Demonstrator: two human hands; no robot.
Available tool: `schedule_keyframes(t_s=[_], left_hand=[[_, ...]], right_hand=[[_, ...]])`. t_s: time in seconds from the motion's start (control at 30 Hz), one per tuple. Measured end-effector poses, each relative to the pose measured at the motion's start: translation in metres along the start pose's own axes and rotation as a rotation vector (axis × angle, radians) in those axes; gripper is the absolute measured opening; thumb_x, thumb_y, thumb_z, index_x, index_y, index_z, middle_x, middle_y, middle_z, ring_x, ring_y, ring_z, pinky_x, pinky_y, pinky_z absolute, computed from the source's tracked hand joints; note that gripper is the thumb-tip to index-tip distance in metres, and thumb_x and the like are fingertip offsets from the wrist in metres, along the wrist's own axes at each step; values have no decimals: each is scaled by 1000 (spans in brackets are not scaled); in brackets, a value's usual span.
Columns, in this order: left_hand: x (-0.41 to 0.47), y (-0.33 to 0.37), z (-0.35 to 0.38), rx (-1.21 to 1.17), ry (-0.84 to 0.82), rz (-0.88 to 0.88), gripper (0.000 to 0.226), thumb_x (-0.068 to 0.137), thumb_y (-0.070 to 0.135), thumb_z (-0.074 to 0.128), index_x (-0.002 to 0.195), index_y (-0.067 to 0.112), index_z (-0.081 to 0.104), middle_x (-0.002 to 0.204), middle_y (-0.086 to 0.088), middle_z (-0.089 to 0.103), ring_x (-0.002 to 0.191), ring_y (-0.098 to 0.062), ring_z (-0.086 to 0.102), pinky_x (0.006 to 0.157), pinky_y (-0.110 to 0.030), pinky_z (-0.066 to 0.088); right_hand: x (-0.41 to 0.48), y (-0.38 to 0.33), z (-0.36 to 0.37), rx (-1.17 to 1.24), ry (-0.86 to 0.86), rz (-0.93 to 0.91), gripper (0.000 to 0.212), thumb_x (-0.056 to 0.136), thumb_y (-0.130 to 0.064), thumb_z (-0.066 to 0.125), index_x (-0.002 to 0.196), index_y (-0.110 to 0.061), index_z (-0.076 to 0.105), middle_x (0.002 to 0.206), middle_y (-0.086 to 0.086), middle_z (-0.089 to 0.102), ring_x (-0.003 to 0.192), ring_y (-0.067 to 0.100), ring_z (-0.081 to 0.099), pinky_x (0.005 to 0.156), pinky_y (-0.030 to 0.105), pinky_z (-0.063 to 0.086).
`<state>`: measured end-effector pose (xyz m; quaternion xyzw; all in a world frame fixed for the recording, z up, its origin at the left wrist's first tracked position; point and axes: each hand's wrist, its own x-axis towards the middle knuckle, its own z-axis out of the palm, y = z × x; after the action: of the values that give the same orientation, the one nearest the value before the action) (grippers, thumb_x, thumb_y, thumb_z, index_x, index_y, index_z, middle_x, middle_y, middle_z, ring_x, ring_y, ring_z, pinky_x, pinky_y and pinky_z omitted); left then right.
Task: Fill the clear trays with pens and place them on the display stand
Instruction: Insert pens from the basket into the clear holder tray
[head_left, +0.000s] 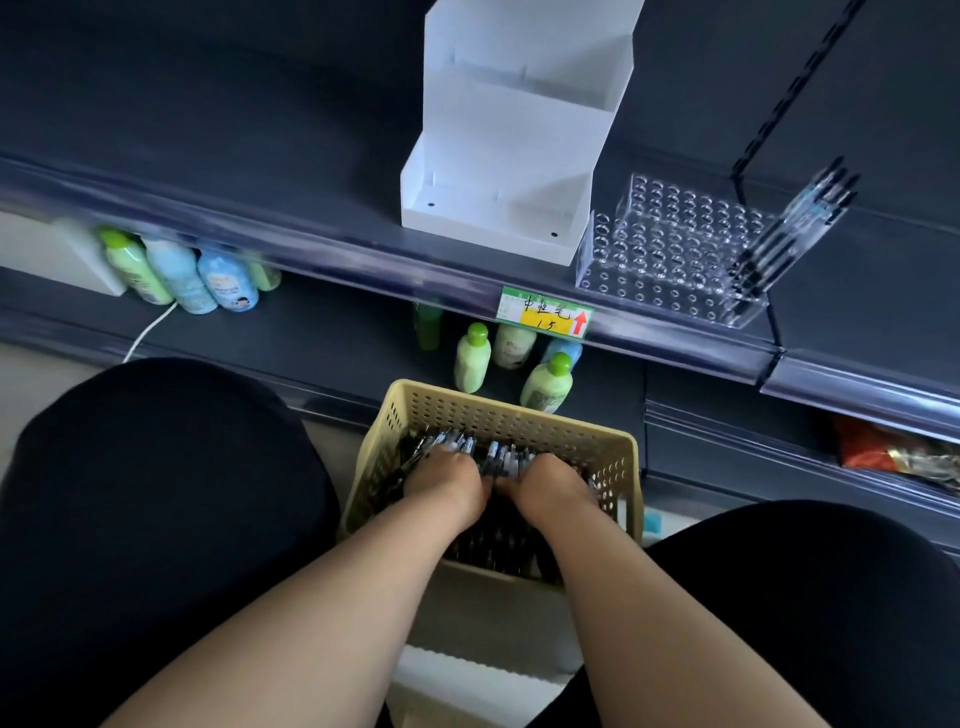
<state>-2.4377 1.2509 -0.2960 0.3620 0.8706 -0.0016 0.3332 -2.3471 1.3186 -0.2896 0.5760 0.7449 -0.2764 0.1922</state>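
A beige perforated basket (613, 447) sits on the floor between my knees, filled with dark pens (506, 457). Both hands are down inside it. My left hand (447, 480) has its fingers curled into the heap of pens, and my right hand (553, 486) does the same beside it; the fingertips are hidden among the pens. On the shelf above stands a clear tray (670, 249) with many round holes, and a few pens (795, 228) stand upright at its right end. A white stepped display stand (509, 135) is to the tray's left.
The dark shelf's front rail carries a green and yellow price label (545, 314). Green and blue bottles (179, 275) stand on the lower shelf, more (519, 364) just behind the basket. A red packet (883, 447) lies at the right. A white cable (148, 332) runs down at the left.
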Motion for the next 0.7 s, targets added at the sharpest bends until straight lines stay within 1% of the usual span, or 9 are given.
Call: schedule_keyframes(t_s=[0.1,0.23,0.3,0.4,0.47,0.53,0.57,0.63,0.7], left_hand=[[2,-1,0,-13,-26,21,57,96,46,37,139,8,42,155,-8,20,137,-25,32,109,-33,32],[1,-4,2,-34,-45,53,55,94,48,40,137,14,47,157,-4,12,140,-22,27,110,-32,31],[0,-5,2,-50,-57,62,54,93,48,42,135,15,49,158,-2,9,140,-20,26,109,-32,32],[-2,-9,-2,-92,-79,74,50,92,46,43,132,17,53,158,-4,8,141,-20,25,109,-29,30],[-4,-10,-4,-138,-89,81,44,91,42,46,122,14,61,154,-10,23,135,-23,34,103,-26,34],[-8,-11,-7,-205,-83,75,37,89,39,49,107,13,67,137,-12,48,118,-26,50,87,-24,40],[-9,-11,-7,-238,-75,76,33,88,38,51,102,13,68,128,-11,56,111,-26,54,80,-23,39],[-11,-14,-8,-292,-63,78,29,88,37,52,96,15,69,115,-8,63,102,-25,59,72,-23,38],[-12,-16,-10,-343,-65,69,25,89,37,53,90,16,67,118,-6,62,95,-24,61,68,-23,39]], right_hand=[[0,-1,-3,-21,-18,3,35,82,-56,58,81,-20,54,101,5,66,98,26,60,74,29,40],[-2,-2,-5,-24,-16,-6,27,83,-48,55,83,-21,52,104,4,65,97,26,60,72,27,39],[-3,-3,-5,-22,4,3,28,83,-49,53,87,-21,56,105,4,65,96,26,60,70,27,38],[-6,-6,-3,-52,39,6,38,84,-53,51,100,-20,62,109,4,65,100,25,60,72,28,38],[-7,-7,-2,-85,54,11,43,85,-56,50,106,-20,62,112,4,64,103,25,60,73,29,38],[-7,-7,-2,-70,49,20,42,85,-54,51,107,-19,61,112,4,64,104,26,59,74,29,38],[-6,-7,-3,-52,43,25,41,84,-53,52,106,-19,61,112,4,64,103,26,59,74,29,38],[-6,-5,-5,-8,34,36,40,82,-52,54,104,-18,61,110,5,64,101,26,59,75,29,39],[-6,-3,-6,51,20,45,37,81,-50,54,98,-18,62,105,6,65,96,27,59,73,28,40]])
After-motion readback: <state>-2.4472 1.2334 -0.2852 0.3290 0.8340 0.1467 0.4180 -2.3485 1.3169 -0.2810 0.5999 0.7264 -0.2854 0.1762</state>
